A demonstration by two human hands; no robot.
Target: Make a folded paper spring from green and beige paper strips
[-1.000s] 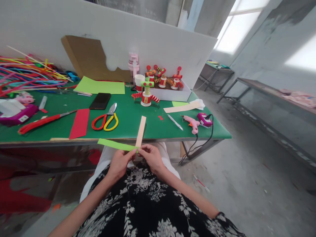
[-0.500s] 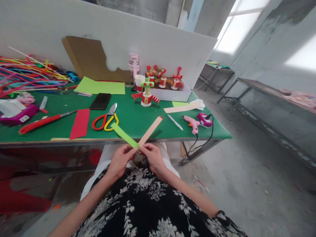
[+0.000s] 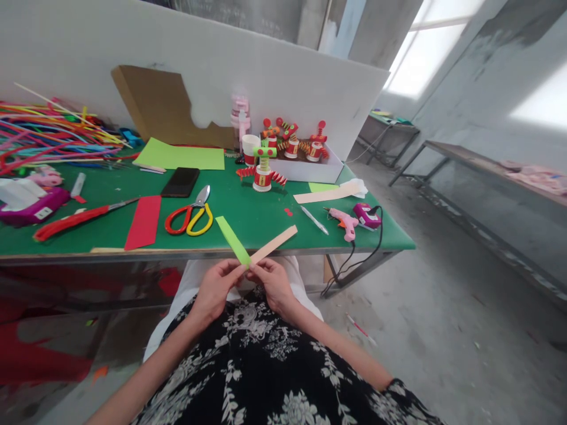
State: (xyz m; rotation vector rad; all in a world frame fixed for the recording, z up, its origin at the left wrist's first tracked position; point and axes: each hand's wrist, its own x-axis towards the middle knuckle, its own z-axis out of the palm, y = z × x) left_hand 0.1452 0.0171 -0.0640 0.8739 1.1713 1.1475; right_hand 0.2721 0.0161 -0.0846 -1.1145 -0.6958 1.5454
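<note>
Just in front of the table edge, my left hand and my right hand meet, both closed in a pinch. Between them they hold a green paper strip and a pale peach paper strip, joined at their lower ends in a V. The green strip points up to the left, the peach one up to the right. My fingertips cover the joint. Scissors with one red and one yellow handle lie beyond on the left. Small red paper dots lie on the table beyond the peach strip.
On the green table stands a paper-cup figure, before a white box of similar figures. A pink glue gun and pen lie right. Left are red paper, a phone and pipe cleaners.
The green strip has swung more upright, and the peach strip has tipped lower to the right. This uncovers the red dots on the table. Both hands stay in nearly the same place.
</note>
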